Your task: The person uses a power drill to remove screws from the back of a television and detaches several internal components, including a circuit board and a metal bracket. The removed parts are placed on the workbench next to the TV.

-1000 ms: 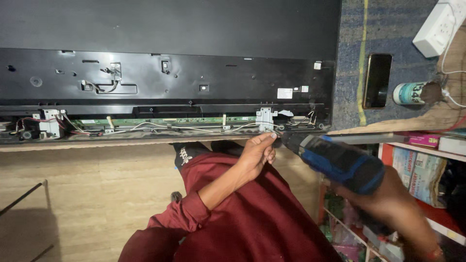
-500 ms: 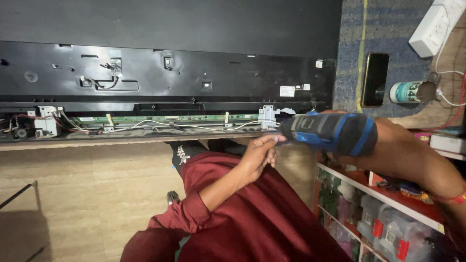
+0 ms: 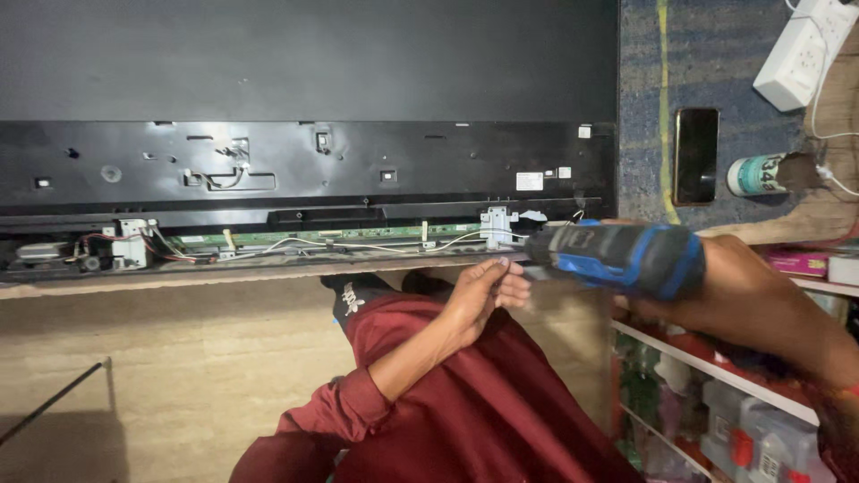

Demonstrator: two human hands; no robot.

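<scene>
A large black flat-screen panel point(image 3: 304, 170) lies back-up on the workbench, its lower edge opened to show a green circuit strip point(image 3: 304, 238) with white wires. My right hand point(image 3: 752, 300) grips a blue and black cordless screwdriver point(image 3: 617, 255), whose tip points left at a grey bracket point(image 3: 497, 225) on the panel's lower edge. My left hand point(image 3: 483, 291), in a maroon sleeve, sits just under the bench edge below that bracket, fingers curled together; whether it pinches something small is not visible.
A black phone point(image 3: 696, 156), a small white and green bottle point(image 3: 753, 174) and a white power strip point(image 3: 801, 54) lie on the blue mat at the right. Shelves with boxes and containers point(image 3: 734, 420) stand below right. Tiled floor lies below the bench.
My right hand has swung the screwdriver up and to the left, bringing its tip to the grey bracket. My left hand stayed under the bench edge.
</scene>
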